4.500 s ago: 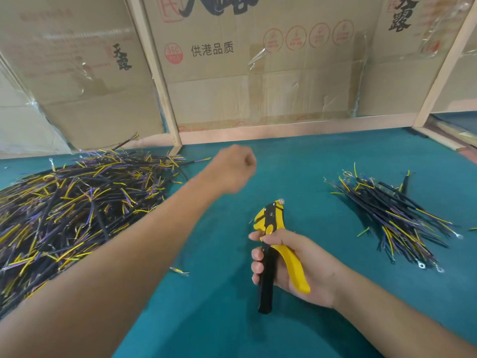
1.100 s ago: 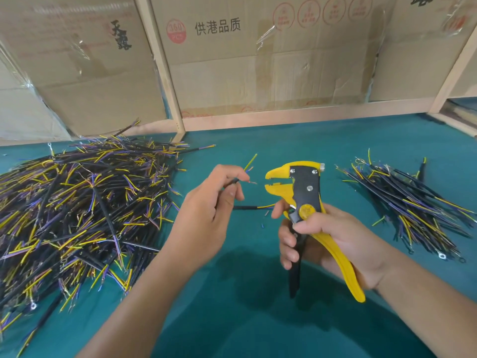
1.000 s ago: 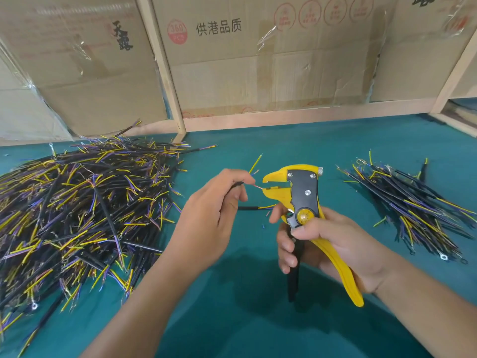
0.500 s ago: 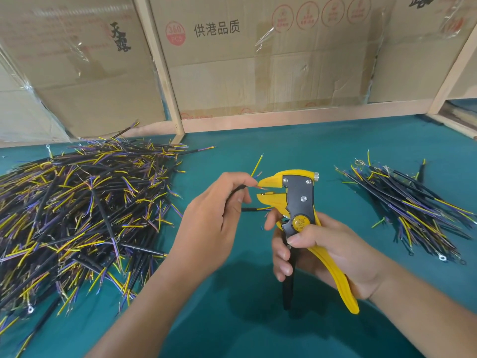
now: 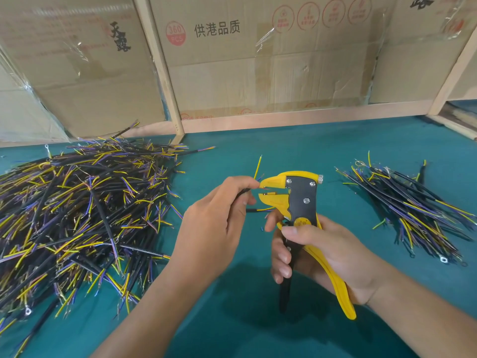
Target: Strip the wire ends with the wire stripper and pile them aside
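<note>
Nearest on the desk (image 5: 258, 332), right hand (image 5: 317, 251) wrapping the wire stripper (image 5: 300, 202) handles, beak gaping leftward. Just left, left hand (image 5: 214, 223) pinching a wire (image 5: 242, 192), pointing its lengthwise-running tip rightward between the parted blades. Farther back, cardboard (image 5: 219, 60) reading "供港品质", "360 PCS" and "天露".
</note>
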Available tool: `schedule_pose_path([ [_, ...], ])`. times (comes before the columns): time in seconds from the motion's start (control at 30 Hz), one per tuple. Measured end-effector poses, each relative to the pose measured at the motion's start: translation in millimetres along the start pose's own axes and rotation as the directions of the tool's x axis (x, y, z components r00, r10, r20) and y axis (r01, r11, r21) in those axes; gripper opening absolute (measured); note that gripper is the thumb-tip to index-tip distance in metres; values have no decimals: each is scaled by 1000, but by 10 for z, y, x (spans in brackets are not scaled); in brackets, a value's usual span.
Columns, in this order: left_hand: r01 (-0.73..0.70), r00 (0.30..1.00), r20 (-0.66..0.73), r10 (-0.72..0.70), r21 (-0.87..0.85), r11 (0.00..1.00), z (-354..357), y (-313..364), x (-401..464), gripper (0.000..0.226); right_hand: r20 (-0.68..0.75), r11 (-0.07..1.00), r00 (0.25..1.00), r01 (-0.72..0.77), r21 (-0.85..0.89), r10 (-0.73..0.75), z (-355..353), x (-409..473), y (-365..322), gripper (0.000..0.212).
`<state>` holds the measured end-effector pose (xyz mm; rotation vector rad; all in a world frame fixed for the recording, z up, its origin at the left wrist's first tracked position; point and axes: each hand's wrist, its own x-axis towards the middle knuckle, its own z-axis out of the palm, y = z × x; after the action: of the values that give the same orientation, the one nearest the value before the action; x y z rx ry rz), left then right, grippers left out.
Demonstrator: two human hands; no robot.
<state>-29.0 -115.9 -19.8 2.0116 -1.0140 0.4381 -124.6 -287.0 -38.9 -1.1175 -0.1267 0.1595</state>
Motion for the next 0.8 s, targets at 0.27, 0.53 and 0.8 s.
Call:
schedule_pose_path([
  [0.27,13,1000,24,-12,-25,1000,10,17,-23,28,-64,999,998,-20,26,22,24,6,-7,23],
  [0.53,25,1000,14,-23,-98,995,39,67,-36,23,-91,1000,996,-3,31,5,34,-2,25,28],
  [0.8,41,999,33,-35,-184,982,30,64,-23,24,-43,999,999,23,45,-21,16,1,44,43],
])
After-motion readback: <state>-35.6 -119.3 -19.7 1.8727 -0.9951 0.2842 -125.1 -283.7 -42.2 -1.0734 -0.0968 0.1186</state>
